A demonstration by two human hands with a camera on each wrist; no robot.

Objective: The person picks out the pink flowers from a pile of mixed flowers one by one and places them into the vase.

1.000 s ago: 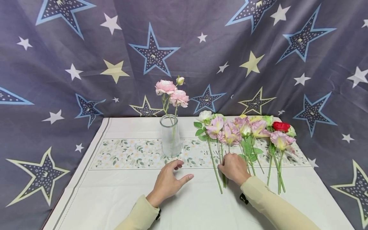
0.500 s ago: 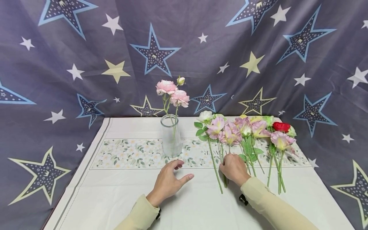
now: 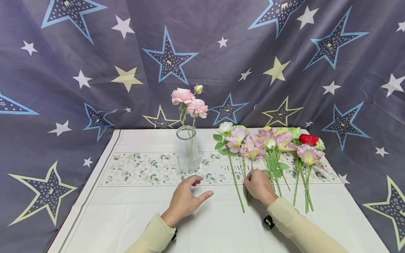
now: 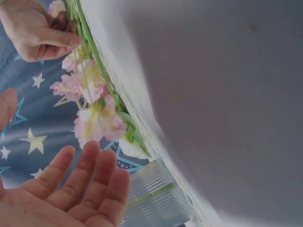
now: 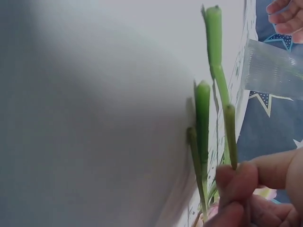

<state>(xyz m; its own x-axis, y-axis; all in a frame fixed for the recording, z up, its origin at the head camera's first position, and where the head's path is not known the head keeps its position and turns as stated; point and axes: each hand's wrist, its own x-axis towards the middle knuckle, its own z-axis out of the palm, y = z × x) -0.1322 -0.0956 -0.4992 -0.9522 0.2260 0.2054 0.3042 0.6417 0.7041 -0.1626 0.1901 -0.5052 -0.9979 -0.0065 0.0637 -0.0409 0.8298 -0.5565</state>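
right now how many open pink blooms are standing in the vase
2. In the head view, the upper bloom is above the mouth of the vase; the lower bloom is to its right. I left out the closed bud; none seems hidden.

This looks like a curtained-off corner indoors, homely in its furnishings; whether it belongs to a home, a studio or a shop cannot be told. A dark purplish-blue curtain (image 3: pixel 243 45) printed with white, yellow and blue-edged stars (image 3: pixel 277 69), some bearing little crowns, hangs in soft folds behind the table (image 3: pixel 152 140) and around both its sides, hiding whatever lies beyond. A white tablecloth (image 3: pixel 218 225) covers the top, and across it runs a floral band (image 3: pixel 136 170) with partly hidden lettering. A clear ribbed vase (image 3: pixel 188 158) and loose flowers (image 3: pixel 251 149) furnish the surface.
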